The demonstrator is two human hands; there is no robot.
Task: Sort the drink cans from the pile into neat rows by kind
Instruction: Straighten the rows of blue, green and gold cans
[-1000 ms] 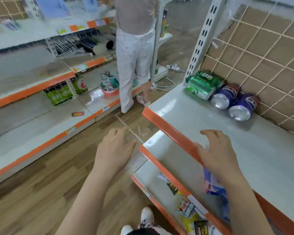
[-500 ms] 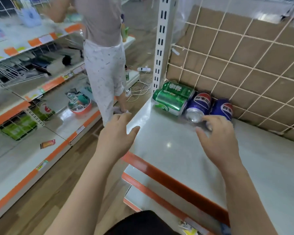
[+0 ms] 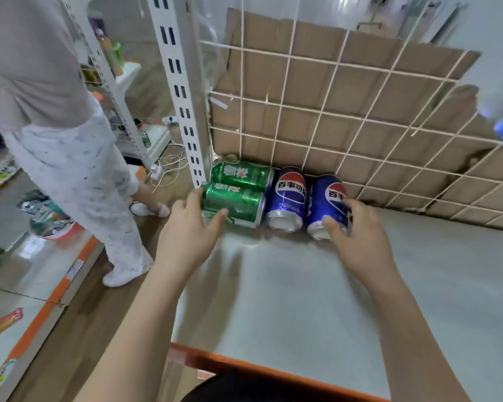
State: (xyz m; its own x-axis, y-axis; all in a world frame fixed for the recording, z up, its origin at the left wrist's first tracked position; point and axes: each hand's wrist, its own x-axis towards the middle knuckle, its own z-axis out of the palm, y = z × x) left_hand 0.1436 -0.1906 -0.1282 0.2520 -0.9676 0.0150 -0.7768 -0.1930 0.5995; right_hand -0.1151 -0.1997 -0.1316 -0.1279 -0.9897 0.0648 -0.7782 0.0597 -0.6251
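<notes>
Cans [image 3: 238,200] [image 3: 327,198] in both hands' [image 3: 186,239] [image 3: 360,239] grip

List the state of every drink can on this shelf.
Front green metal can: on its side, held by left hand.
Rear green metal can: on its side, untouched.
Left blue cola can: on its side, untouched.
Right blue cola can: on its side, held by right hand.
</notes>
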